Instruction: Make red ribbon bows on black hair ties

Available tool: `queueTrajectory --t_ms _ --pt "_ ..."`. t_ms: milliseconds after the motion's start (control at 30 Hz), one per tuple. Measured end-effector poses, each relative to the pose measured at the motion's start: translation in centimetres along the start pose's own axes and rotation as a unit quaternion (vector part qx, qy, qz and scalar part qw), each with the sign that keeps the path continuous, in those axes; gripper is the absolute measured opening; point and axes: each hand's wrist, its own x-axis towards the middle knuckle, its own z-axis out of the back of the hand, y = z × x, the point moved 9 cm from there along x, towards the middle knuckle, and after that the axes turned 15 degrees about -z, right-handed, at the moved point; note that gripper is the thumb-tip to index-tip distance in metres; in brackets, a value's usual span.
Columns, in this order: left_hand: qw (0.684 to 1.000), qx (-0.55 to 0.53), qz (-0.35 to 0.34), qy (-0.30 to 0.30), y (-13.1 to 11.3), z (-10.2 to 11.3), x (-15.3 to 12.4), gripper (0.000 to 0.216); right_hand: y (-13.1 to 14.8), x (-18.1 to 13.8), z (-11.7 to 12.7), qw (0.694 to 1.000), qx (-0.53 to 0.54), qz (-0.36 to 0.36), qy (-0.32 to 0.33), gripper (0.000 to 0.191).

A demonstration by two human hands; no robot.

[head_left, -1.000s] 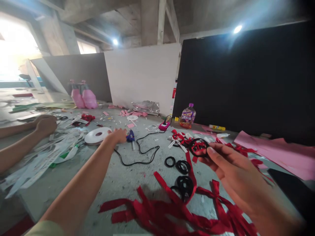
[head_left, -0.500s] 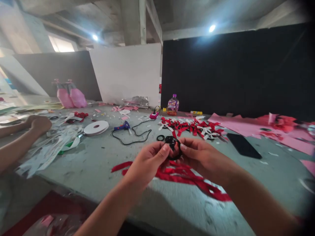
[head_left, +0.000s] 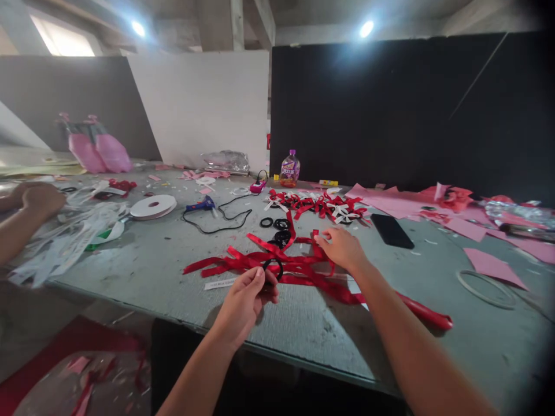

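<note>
A black hair tie (head_left: 280, 269) is pinched between the thumb and fingers of my left hand (head_left: 245, 297), just above the near side of the table. My right hand (head_left: 343, 248) is farther forward, its fingertips closed on the end of a red ribbon (head_left: 318, 245). Cut red ribbon strips (head_left: 225, 264) lie in a loose pile beneath and between both hands. Beyond them, several more black hair ties (head_left: 282, 224) rest on the table, some partly covered by a ribbon strip. A printed white paper strip (head_left: 219, 284) lies beside my left hand.
Behind are red and white ribbon bows (head_left: 323, 205), a bottle (head_left: 290, 170) and a blue glue gun (head_left: 200, 203) with its cord. A phone (head_left: 392, 230) lies at right, a white ribbon spool (head_left: 153, 206) at left. Another person's hands (head_left: 41, 202) are at far left.
My hands have parted. The left has come nearer with one hair tie; the right has moved to the red ribbons. The other black ties now lie on the table. The view has tilted down.
</note>
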Motion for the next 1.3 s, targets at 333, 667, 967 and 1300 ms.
queueTrajectory --t_ms 333,667,967,1300 --pt "1.0 -0.008 -0.03 0.004 0.5 -0.1 -0.8 0.022 -1.0 0.6 -3.4 0.998 0.026 -0.064 0.008 0.013" --pt "0.994 -0.077 -0.035 -0.071 0.2 1.2 -0.5 0.029 5.8 -7.5 -1.2 0.913 0.357 0.052 0.189 0.046" --pt "0.99 -0.059 -0.092 -0.089 -0.6 1.3 -0.5 0.032 9.4 -13.5 -4.6 0.786 0.489 0.098 0.366 0.014" --pt "0.988 -0.022 -0.153 -0.017 -0.9 0.5 -0.7 0.029 9.4 -13.7 -3.3 0.82 0.48 0.156 0.269 0.006"
